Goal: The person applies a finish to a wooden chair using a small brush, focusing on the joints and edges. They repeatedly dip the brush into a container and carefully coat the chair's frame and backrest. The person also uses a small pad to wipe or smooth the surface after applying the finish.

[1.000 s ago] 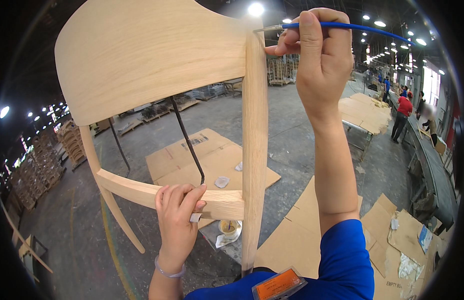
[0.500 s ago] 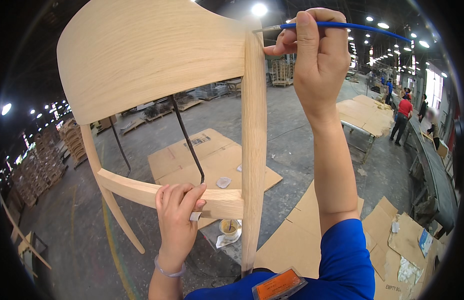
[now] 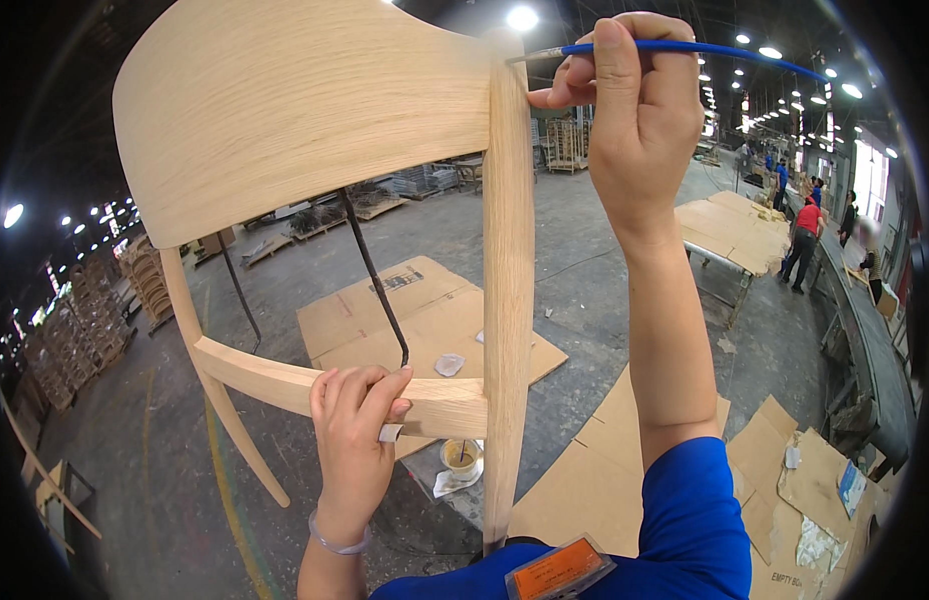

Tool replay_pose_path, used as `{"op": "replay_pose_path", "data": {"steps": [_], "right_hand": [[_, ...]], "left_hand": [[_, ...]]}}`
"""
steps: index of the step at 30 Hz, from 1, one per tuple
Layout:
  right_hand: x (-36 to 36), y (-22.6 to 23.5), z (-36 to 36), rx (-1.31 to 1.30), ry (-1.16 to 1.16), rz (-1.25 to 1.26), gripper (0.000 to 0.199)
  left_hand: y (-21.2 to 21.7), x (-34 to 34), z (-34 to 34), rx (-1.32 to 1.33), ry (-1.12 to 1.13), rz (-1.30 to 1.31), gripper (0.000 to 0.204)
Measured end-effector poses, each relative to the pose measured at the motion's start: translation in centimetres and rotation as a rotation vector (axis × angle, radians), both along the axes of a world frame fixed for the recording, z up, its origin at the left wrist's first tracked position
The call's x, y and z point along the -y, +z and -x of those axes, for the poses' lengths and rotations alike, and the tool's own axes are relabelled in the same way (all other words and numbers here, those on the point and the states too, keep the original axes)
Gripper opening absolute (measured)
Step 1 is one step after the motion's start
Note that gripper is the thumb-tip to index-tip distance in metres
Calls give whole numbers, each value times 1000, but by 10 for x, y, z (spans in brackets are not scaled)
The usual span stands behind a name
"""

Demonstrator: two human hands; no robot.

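Note:
A pale wooden chair frame [image 3: 315,120] stands before me, with a broad curved backrest and a lower rail [image 3: 440,407] between its posts. My left hand [image 3: 355,425] wraps over that rail near the right post [image 3: 508,300]; a small white piece [image 3: 390,433] shows by its fingers. Raised at the upper right, my right hand [image 3: 640,120] pinches a thin blue-handled paintbrush [image 3: 675,46]. The brush tip meets the top of the right post, beside the backrest's end. One right fingertip reaches the post's edge. Blur hides the exact contact at the tip.
Below the rail, a small tub [image 3: 462,457] with a stick in it sits on a low surface. Flat cardboard [image 3: 395,310] lies on the floor beyond the chair. A cardboard-topped table [image 3: 730,230] and a long conveyor [image 3: 870,340] stand right, with people [image 3: 807,240] near them.
Both my hands, the brush and the chair hold almost the same positions. In the background, the person in red has bent forward.

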State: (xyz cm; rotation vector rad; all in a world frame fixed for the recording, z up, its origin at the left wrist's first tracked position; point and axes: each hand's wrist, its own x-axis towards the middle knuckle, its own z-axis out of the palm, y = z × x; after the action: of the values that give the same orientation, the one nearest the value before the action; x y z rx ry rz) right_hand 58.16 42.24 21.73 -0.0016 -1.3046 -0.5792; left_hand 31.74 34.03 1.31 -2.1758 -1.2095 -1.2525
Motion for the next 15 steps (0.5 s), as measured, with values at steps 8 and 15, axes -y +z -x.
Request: {"op": "replay_pose_path", "data": {"steps": [8,15], "right_hand": [[-6,-4,-8,114,37,71,16],[-11,-4,-10,126,20,50,17]], "left_hand": [[-1,-3,2,7,-4,5,27],[-2,-6,3,2,2,-2,26]]}}
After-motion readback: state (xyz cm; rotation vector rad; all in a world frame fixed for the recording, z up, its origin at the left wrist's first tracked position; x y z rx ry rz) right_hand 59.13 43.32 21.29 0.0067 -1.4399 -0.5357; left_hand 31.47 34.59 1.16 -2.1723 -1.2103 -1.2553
